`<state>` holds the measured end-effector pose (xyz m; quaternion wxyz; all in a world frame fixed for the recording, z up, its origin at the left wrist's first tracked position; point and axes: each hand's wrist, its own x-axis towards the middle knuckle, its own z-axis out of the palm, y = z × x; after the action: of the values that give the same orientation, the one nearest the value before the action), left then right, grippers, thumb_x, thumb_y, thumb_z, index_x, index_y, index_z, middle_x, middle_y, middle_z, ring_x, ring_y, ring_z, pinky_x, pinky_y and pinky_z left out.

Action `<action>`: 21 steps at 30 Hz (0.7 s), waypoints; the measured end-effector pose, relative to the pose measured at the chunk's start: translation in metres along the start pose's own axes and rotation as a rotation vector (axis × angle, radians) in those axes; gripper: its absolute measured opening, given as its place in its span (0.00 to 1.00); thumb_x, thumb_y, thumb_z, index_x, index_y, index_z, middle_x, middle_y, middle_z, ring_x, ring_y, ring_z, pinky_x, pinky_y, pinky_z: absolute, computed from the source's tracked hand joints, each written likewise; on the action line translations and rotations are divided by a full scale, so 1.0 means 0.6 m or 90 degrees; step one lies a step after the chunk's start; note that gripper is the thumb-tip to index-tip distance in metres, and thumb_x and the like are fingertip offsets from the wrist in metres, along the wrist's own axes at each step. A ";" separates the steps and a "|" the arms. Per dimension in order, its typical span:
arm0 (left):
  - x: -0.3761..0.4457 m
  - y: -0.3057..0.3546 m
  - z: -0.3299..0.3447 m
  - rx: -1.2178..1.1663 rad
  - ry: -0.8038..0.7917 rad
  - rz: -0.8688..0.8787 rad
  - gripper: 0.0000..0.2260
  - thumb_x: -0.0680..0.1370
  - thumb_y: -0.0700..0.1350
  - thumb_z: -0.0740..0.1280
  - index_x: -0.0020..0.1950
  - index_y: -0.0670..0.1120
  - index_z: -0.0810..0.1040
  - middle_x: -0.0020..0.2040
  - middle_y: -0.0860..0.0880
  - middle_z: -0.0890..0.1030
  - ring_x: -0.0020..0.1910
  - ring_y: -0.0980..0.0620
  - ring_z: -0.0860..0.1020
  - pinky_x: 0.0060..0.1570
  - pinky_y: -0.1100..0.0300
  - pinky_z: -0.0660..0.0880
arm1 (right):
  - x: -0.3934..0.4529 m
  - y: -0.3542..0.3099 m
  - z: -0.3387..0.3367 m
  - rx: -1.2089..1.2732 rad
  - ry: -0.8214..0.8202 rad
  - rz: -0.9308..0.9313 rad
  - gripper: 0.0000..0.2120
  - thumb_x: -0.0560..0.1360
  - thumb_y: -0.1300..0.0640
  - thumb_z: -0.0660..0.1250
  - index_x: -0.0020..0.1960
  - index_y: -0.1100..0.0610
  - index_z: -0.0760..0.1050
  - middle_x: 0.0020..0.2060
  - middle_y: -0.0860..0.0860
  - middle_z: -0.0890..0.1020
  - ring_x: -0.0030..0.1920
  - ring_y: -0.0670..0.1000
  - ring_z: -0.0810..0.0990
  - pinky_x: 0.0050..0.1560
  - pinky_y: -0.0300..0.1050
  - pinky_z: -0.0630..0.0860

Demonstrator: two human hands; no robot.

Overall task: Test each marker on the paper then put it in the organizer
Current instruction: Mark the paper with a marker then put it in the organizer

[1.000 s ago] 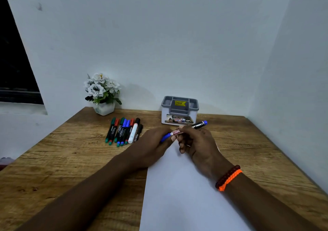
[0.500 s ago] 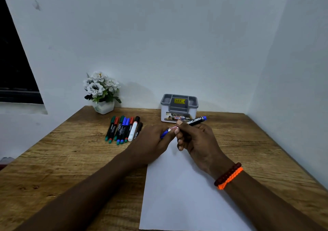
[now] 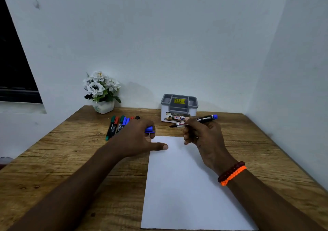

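Now my right hand (image 3: 202, 136) pinches the uncapped marker (image 3: 197, 120) mid-barrel, tip pointing left above the paper (image 3: 186, 186). My left hand (image 3: 134, 138) curls round the blue cap (image 3: 149, 129). I judge the marker light, rigid and a little slick; gripping nearer the tip should steady the stroke. Behind stands the organizer (image 3: 179, 113).

marker row (image 3: 117, 125) partly hidden behind left hand (image 3: 134, 138), organizer (image 3: 178, 106) label unreadable
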<state>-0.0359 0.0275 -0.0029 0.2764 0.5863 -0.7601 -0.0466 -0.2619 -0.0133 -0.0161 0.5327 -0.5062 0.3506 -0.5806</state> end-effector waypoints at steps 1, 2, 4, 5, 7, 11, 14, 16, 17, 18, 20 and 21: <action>0.000 -0.008 -0.004 0.020 -0.026 -0.007 0.22 0.64 0.69 0.76 0.39 0.55 0.73 0.38 0.57 0.74 0.36 0.60 0.72 0.33 0.65 0.62 | 0.003 0.000 0.003 -0.022 0.001 -0.004 0.06 0.80 0.63 0.75 0.46 0.65 0.84 0.32 0.60 0.82 0.30 0.57 0.78 0.30 0.48 0.78; 0.001 -0.015 -0.006 0.038 -0.049 -0.015 0.21 0.64 0.69 0.76 0.40 0.56 0.73 0.39 0.58 0.74 0.37 0.60 0.72 0.33 0.65 0.62 | 0.007 -0.002 0.008 -0.047 -0.003 -0.006 0.05 0.79 0.63 0.76 0.46 0.64 0.84 0.32 0.59 0.81 0.30 0.57 0.79 0.30 0.48 0.78; 0.003 -0.024 -0.007 0.052 -0.082 -0.032 0.22 0.64 0.70 0.76 0.44 0.56 0.76 0.42 0.59 0.74 0.39 0.60 0.73 0.34 0.64 0.64 | 0.017 -0.005 0.022 -0.103 -0.014 0.001 0.05 0.78 0.64 0.76 0.45 0.63 0.83 0.30 0.57 0.81 0.29 0.57 0.79 0.29 0.47 0.77; 0.005 -0.028 -0.007 0.052 -0.091 -0.038 0.23 0.63 0.71 0.76 0.46 0.57 0.76 0.43 0.60 0.75 0.40 0.60 0.73 0.35 0.64 0.65 | 0.022 -0.005 0.030 -0.129 -0.022 0.008 0.04 0.78 0.64 0.75 0.45 0.63 0.83 0.30 0.56 0.82 0.29 0.56 0.80 0.29 0.47 0.77; 0.008 -0.033 -0.005 0.059 -0.099 -0.043 0.24 0.63 0.72 0.75 0.48 0.58 0.77 0.46 0.60 0.75 0.43 0.60 0.74 0.37 0.63 0.67 | 0.032 -0.001 0.047 -0.165 -0.032 0.029 0.03 0.79 0.64 0.74 0.46 0.63 0.84 0.31 0.55 0.84 0.30 0.53 0.82 0.28 0.45 0.78; 0.010 -0.040 0.000 0.075 -0.103 -0.039 0.25 0.62 0.73 0.74 0.49 0.58 0.77 0.46 0.61 0.76 0.44 0.61 0.74 0.37 0.63 0.67 | 0.046 0.022 0.080 -0.231 -0.045 0.048 0.05 0.77 0.63 0.72 0.47 0.65 0.85 0.35 0.59 0.85 0.33 0.50 0.85 0.27 0.43 0.78; 0.010 -0.045 0.002 0.086 -0.108 -0.046 0.28 0.62 0.75 0.72 0.51 0.59 0.76 0.46 0.61 0.76 0.43 0.61 0.74 0.37 0.62 0.68 | 0.050 0.041 0.091 -0.255 -0.050 0.046 0.06 0.76 0.62 0.73 0.40 0.59 0.84 0.33 0.57 0.85 0.34 0.50 0.85 0.28 0.44 0.76; 0.011 -0.044 0.000 0.090 -0.120 -0.056 0.29 0.61 0.76 0.72 0.53 0.59 0.76 0.48 0.61 0.76 0.45 0.61 0.73 0.38 0.62 0.69 | 0.050 0.051 0.091 -0.253 -0.040 0.057 0.06 0.76 0.60 0.75 0.40 0.59 0.83 0.33 0.59 0.85 0.33 0.54 0.85 0.30 0.45 0.76; 0.011 -0.042 -0.001 0.093 -0.129 -0.061 0.30 0.61 0.76 0.72 0.55 0.59 0.77 0.49 0.61 0.75 0.46 0.61 0.73 0.39 0.63 0.69 | 0.049 0.055 0.090 -0.254 -0.039 0.059 0.07 0.77 0.58 0.75 0.41 0.60 0.83 0.34 0.61 0.86 0.33 0.57 0.85 0.30 0.46 0.76; 0.012 -0.040 -0.002 0.098 -0.136 -0.064 0.31 0.62 0.75 0.72 0.57 0.59 0.77 0.49 0.61 0.75 0.46 0.61 0.73 0.39 0.63 0.69 | 0.049 0.057 0.090 -0.255 -0.043 0.058 0.08 0.77 0.57 0.74 0.42 0.61 0.82 0.35 0.62 0.86 0.33 0.61 0.86 0.29 0.47 0.77; 0.012 -0.036 -0.004 0.103 -0.149 -0.071 0.33 0.63 0.74 0.73 0.61 0.58 0.77 0.47 0.62 0.72 0.44 0.62 0.72 0.38 0.64 0.67 | 0.052 0.057 0.090 -0.253 -0.060 0.058 0.09 0.78 0.58 0.73 0.44 0.64 0.82 0.35 0.63 0.87 0.36 0.64 0.88 0.28 0.46 0.77; 0.012 -0.034 -0.006 0.103 -0.157 -0.079 0.33 0.63 0.73 0.73 0.62 0.57 0.77 0.45 0.63 0.71 0.43 0.63 0.72 0.38 0.64 0.67 | 0.053 0.056 0.089 -0.253 -0.071 0.061 0.09 0.78 0.59 0.72 0.44 0.65 0.82 0.36 0.63 0.87 0.35 0.63 0.87 0.28 0.45 0.77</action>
<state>-0.0176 0.0154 -0.0056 0.1295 0.6423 -0.7518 -0.0739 -0.1989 -0.0436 -0.0279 0.4679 -0.6154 0.4516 -0.4454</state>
